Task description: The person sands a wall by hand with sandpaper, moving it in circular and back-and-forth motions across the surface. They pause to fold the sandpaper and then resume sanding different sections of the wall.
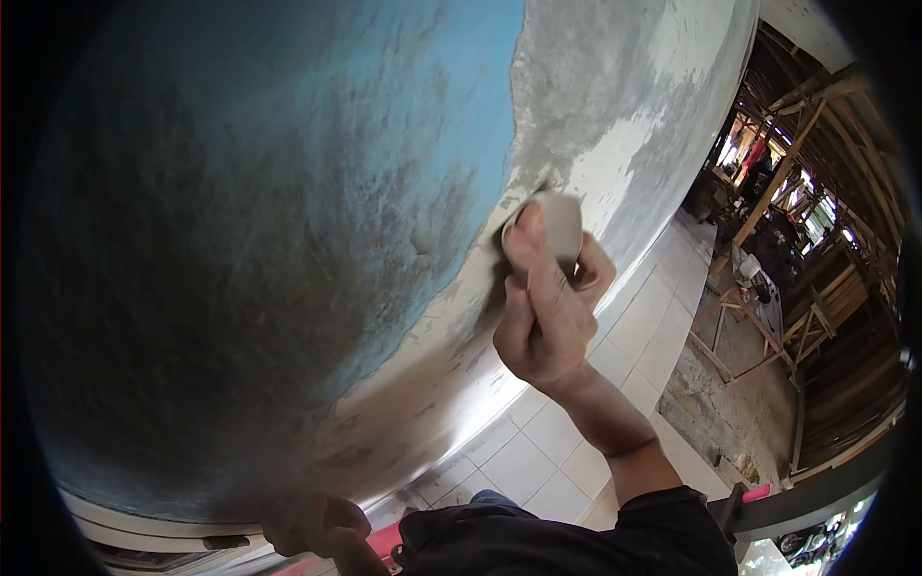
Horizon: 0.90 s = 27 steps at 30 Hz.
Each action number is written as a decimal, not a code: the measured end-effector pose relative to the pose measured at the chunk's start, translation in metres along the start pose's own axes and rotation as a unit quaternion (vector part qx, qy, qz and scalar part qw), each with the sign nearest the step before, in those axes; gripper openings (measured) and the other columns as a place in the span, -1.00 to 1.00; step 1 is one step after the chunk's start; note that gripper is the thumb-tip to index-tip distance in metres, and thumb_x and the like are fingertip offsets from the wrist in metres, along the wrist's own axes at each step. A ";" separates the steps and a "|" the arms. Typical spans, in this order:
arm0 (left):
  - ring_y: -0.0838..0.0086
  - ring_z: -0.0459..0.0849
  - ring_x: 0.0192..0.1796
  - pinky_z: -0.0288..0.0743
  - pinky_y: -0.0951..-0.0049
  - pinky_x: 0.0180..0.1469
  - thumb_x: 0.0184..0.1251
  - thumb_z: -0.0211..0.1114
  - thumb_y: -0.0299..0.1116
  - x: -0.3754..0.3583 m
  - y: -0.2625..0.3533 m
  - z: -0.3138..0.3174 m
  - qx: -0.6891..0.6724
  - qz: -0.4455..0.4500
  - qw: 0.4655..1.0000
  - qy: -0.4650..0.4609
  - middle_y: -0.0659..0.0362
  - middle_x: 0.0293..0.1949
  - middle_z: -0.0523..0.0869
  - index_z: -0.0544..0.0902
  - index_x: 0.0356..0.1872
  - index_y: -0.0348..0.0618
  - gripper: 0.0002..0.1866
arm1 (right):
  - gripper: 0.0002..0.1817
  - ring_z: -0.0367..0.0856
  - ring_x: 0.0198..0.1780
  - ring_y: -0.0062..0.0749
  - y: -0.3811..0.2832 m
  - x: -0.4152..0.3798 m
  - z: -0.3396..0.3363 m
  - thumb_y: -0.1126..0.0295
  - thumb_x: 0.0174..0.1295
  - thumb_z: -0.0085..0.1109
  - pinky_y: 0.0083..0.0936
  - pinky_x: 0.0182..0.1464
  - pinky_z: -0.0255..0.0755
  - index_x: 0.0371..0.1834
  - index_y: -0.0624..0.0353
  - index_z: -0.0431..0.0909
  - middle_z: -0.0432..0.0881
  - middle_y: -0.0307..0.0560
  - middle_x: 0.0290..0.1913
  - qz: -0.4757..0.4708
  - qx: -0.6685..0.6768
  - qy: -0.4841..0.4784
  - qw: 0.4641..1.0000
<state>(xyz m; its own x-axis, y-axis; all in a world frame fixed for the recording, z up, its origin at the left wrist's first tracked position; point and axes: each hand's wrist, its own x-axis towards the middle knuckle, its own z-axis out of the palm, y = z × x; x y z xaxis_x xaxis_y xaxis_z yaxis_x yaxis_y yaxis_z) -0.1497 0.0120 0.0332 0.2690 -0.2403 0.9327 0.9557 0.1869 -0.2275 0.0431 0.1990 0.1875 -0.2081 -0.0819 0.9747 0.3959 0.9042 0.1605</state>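
Note:
My right hand (552, 322) is raised against the wall (624, 58), its fingers closed on a flat, beige-grey piece (561, 219) that looks like a sheet of sandpaper. The thumb presses on its near face; motion smears the hand a little. The piece lies at the border between the peeling blue paint (451, 125), darkly smudged, and a bare grey-white plaster strip. Low at the left, my left hand (312, 526) is in shadow near the bottom of the wall, its fingers curled. What it holds, if anything, is too dark to tell.
White floor tiles (547, 432) run along the wall's foot. Beyond them on the right are a rough ground strip (706, 403) and wooden frames (740, 312) under a timber roof. A pink object (757, 492) rests by a dark beam at the lower right.

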 end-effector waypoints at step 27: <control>0.15 0.48 0.01 0.37 0.16 0.09 0.41 -0.28 -0.14 -0.005 0.006 -0.009 -0.001 -0.067 0.997 -0.040 -0.14 -0.16 0.53 0.56 -0.47 -0.29 -0.49 | -0.73 0.32 0.06 -0.35 0.035 0.001 -0.007 0.41 0.10 0.27 -0.51 -0.05 0.16 -0.10 -0.06 0.69 0.66 -0.38 0.04 -0.086 -0.038 -0.018 0.995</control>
<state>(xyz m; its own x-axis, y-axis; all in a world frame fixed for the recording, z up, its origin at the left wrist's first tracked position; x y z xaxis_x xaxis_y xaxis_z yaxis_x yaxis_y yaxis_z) -0.1440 0.0056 0.0246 0.1284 -0.1868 0.9740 0.9828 0.1553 -0.0998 0.0631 0.2280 0.1948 -0.3100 -0.2156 0.9260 0.4186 0.8435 0.3365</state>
